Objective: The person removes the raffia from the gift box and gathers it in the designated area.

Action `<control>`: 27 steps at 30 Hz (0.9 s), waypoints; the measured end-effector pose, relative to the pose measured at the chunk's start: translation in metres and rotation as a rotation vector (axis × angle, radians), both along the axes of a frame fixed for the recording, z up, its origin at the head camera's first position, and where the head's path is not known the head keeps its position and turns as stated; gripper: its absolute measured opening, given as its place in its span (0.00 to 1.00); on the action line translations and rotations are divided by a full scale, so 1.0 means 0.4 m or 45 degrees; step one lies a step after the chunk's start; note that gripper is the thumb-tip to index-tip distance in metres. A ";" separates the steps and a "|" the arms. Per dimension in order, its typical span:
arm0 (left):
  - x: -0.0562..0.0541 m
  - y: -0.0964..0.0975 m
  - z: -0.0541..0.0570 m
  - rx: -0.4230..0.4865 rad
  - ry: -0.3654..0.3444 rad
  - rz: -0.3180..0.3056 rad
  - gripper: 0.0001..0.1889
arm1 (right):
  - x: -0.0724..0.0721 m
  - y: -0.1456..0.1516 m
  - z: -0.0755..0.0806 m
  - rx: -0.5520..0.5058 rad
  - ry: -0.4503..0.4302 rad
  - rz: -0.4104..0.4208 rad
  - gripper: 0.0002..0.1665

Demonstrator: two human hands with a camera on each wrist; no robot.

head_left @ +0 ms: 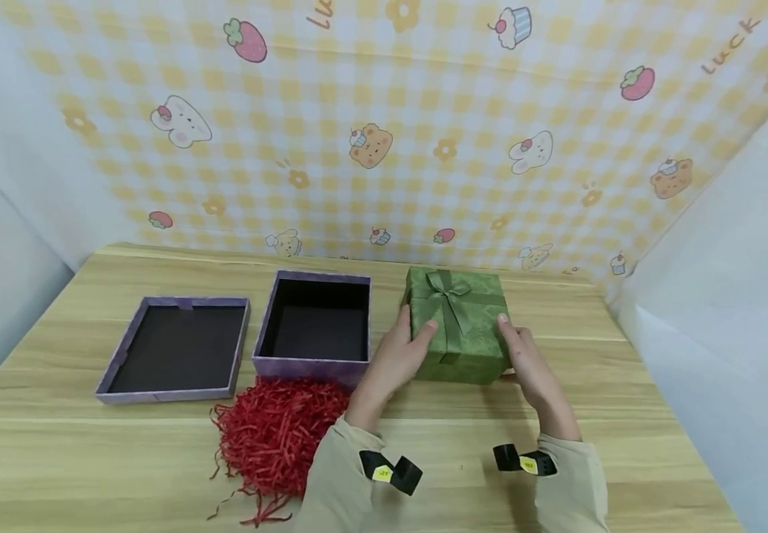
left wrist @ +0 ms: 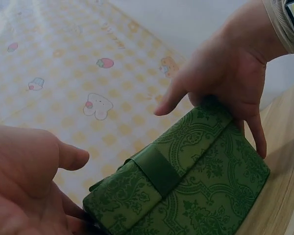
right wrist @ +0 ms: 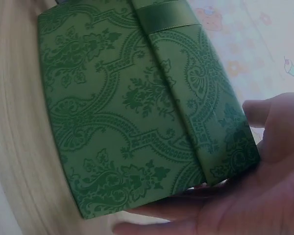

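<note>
Green gift box, right of the purple box, is gripped between my left hand and right hand, apparently for positioning, next needing even pressure.

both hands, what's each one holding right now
Left hand: holding the green gift box, left side.
Right hand: holding the same box, right side.

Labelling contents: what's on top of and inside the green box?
On top of the green box: a green ribbon bow. Inside: can't tell; the lid is on and hides the whole interior.
</note>
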State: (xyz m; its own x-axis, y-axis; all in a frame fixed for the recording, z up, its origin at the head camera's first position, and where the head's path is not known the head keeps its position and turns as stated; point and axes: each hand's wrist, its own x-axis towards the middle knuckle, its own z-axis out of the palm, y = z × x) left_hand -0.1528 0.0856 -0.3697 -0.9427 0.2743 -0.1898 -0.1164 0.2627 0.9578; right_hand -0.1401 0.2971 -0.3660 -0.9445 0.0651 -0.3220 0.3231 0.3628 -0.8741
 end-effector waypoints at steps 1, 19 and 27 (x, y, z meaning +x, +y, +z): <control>0.001 0.002 0.002 -0.004 -0.001 -0.007 0.39 | 0.001 0.001 0.002 -0.008 -0.001 0.008 0.52; 0.029 0.000 0.055 0.028 0.048 -0.062 0.41 | 0.016 0.000 0.044 0.097 0.125 0.004 0.54; 0.038 0.002 0.070 0.070 0.123 -0.048 0.41 | 0.026 -0.003 0.062 0.158 0.190 -0.027 0.52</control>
